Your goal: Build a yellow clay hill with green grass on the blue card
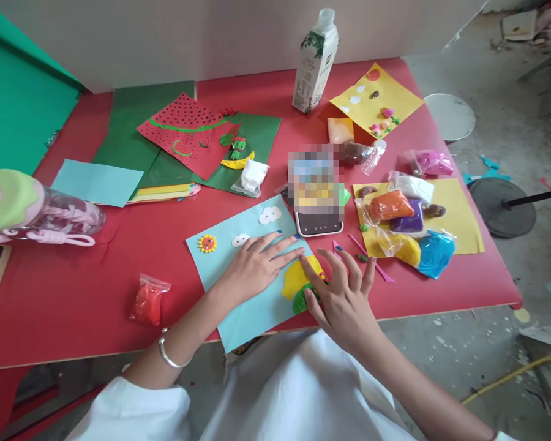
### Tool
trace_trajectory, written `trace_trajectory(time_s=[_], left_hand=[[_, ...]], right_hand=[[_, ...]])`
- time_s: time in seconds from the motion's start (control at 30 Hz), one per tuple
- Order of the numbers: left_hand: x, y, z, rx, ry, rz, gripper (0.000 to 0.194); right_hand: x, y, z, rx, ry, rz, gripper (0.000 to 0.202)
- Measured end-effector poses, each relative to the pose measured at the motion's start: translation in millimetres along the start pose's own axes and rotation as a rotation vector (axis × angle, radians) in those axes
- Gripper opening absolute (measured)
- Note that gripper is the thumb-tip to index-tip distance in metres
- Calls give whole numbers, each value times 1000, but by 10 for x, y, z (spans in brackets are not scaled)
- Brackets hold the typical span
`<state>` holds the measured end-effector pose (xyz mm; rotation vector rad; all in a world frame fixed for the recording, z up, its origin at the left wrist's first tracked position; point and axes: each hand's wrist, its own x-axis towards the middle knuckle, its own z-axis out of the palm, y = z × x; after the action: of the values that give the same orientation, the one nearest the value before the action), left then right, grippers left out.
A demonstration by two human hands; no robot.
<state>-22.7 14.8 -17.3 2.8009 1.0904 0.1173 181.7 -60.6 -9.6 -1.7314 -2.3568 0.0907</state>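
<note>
A light-blue sheet [252, 318] lies at the table's front edge, bearing a clay sun [207, 244], two white clouds [270, 215], a yellow clay patch [294, 278] and a green clay piece [303, 299]. My left hand [257, 263] rests on the sheet, palm down with fingers stretched toward the yellow patch. Over the sheet's right edge is my right hand [344, 288], its fingers spread and its index fingertip at the yellow patch. Neither hand visibly holds anything. Part of the clay picture is hidden beneath the right hand.
Behind the sheet lies a phone [320, 224], its screen blurred. Bagged clay [392, 205] covers a yellow sheet [463, 214] at right. A carton [316, 64] stands at the back. At left are a red clay bag [149, 300] and a drink bottle [68, 211].
</note>
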Motion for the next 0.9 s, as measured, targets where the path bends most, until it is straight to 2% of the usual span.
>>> trace_trajectory(time_s=[0.17, 0.4, 0.57, 0.9], left_hand=[[46, -17, -36, -20, -37, -2, 59], [45, -21, -44, -32, -37, 1, 52], [30, -24, -9, -39, -9, -2, 55], [27, -27, -16, -47, -38, -3, 52]], right_hand=[[19, -17, -6, 6, -22, -39, 45], [16, -121, -6, 24, -31, -80, 40], [-9, -148, -2, 42, -39, -106, 40], [-66, -230, 6, 66, -41, -152, 40]])
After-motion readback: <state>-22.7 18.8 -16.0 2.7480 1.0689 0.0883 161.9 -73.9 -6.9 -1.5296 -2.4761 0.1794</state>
